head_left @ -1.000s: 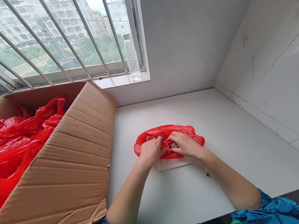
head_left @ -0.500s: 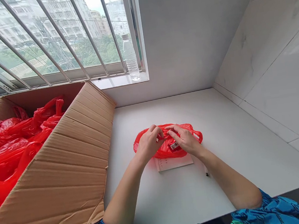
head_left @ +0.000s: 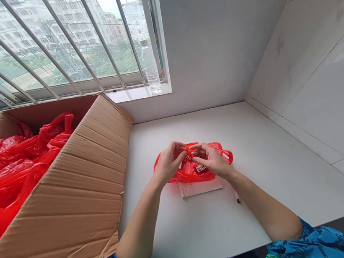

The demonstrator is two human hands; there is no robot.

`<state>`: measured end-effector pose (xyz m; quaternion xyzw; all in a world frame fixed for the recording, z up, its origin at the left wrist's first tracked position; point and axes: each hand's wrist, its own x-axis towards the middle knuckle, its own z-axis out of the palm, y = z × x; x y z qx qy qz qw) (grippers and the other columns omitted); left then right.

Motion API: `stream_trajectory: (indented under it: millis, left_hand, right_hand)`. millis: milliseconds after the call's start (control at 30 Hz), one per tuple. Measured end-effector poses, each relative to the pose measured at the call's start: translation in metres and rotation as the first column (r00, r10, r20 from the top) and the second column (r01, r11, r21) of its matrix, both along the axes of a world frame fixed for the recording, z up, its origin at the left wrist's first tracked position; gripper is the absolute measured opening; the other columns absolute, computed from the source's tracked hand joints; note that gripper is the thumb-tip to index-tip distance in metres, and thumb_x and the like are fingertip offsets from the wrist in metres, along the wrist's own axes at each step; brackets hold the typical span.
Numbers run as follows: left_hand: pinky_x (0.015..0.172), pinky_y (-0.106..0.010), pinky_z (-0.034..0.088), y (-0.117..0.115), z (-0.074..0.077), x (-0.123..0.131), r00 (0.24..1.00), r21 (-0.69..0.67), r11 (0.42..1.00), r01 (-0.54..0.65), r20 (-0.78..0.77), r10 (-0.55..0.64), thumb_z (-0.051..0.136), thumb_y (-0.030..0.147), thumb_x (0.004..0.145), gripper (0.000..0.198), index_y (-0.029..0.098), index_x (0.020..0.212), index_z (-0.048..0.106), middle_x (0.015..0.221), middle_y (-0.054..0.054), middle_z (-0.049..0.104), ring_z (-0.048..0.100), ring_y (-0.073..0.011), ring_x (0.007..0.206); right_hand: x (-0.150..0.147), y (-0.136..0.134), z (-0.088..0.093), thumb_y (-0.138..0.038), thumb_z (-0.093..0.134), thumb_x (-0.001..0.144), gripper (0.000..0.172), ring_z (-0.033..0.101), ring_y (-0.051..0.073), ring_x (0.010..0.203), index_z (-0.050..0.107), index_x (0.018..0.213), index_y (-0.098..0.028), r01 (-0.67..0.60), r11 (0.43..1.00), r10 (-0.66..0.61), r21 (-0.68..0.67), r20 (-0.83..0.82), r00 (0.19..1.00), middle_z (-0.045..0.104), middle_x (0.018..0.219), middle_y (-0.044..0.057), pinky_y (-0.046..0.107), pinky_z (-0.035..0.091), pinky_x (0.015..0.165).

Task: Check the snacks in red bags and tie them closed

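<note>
Left hand (head_left: 166,165): a second ago it presses flat on the red bag (head_left: 193,173); now it is raised, fingers (head_left: 179,148) curled and pinching a fold at the bag's middle.
Right hand (head_left: 213,160): also lifted from pressing flat, its fingertips now meeting the left's at frame centre.
Red bag: spread flat before, now gathered with its middle pulled up.
Paper (head_left: 200,187): slightly more shows below the bag.

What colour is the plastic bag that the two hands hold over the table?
The plastic bag is bright red, best seen in the head view.
</note>
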<state>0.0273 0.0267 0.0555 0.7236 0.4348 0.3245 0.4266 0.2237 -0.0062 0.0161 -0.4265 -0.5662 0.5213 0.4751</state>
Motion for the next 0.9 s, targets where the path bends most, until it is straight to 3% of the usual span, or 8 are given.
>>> stream_trajectory:
  millis: [133,333,633,767,900]
  left_hand:
    - [0.081,-0.033,0.058,0.004,0.001,-0.004,0.988,-0.182,0.981,0.069,0.151,-0.041,0.065,0.046,0.088,0.042,0.016,0.119,0.063,0.099,-0.008,0.071,0.069,-0.0187,0.088]
    - [0.089,-0.039,0.057,0.001,0.012,-0.008,0.969,-0.329,0.93,0.163,0.231,-0.088,0.072,0.048,0.083,0.044,0.016,0.114,0.068,0.104,-0.01,0.072,0.068,-0.0227,0.097]
    - [0.07,-0.03,0.055,0.002,0.011,-0.008,0.972,-0.32,0.937,0.143,0.221,-0.073,0.076,0.044,0.079,0.037,0.016,0.1,0.064,0.087,-0.005,0.069,0.065,-0.015,0.075]
    - [0.076,-0.032,0.056,0.001,0.007,-0.001,0.968,-0.314,0.945,0.088,0.253,-0.006,0.078,0.042,0.079,0.043,0.018,0.109,0.059,0.092,-0.005,0.066,0.068,-0.0164,0.081]
    - [0.079,-0.032,0.056,-0.004,0.003,0.006,0.961,-0.283,0.95,0.132,0.273,-0.052,0.075,0.042,0.081,0.047,0.02,0.118,0.056,0.092,-0.003,0.064,0.07,-0.018,0.086]
  right_hand:
    - [-0.001,0.001,0.002,-0.043,0.073,0.082,0.031,0.068,0.02,0.102,0.066,0.104,-0.022,0.065,0.997,-0.069,-0.043,-0.097,0.993,0.072,0.105,0.004,0.034,0.056,0.09]
    - [0.001,0.003,0.004,-0.052,0.076,0.078,0.034,0.071,0.019,0.079,0.066,0.091,-0.021,0.115,0.987,-0.133,-0.109,-0.173,0.976,0.072,0.084,0.001,0.036,0.058,0.081]
    - [0.002,0.002,0.003,-0.055,0.069,0.083,0.033,0.069,0.019,0.077,0.064,0.087,-0.022,0.142,0.99,-0.143,-0.016,-0.119,0.983,0.069,0.081,0.001,0.035,0.058,0.078]
    - [-0.001,0.0,0.004,-0.05,0.07,0.085,0.036,0.069,0.02,0.091,0.064,0.108,-0.024,0.094,0.996,-0.093,-0.001,-0.137,0.986,0.071,0.1,0.004,0.035,0.059,0.082]
    - [-0.006,-0.002,0.006,-0.044,0.071,0.085,0.033,0.069,0.02,0.097,0.065,0.113,-0.027,0.085,0.996,-0.082,0.017,-0.133,0.988,0.071,0.106,0.003,0.036,0.059,0.087]
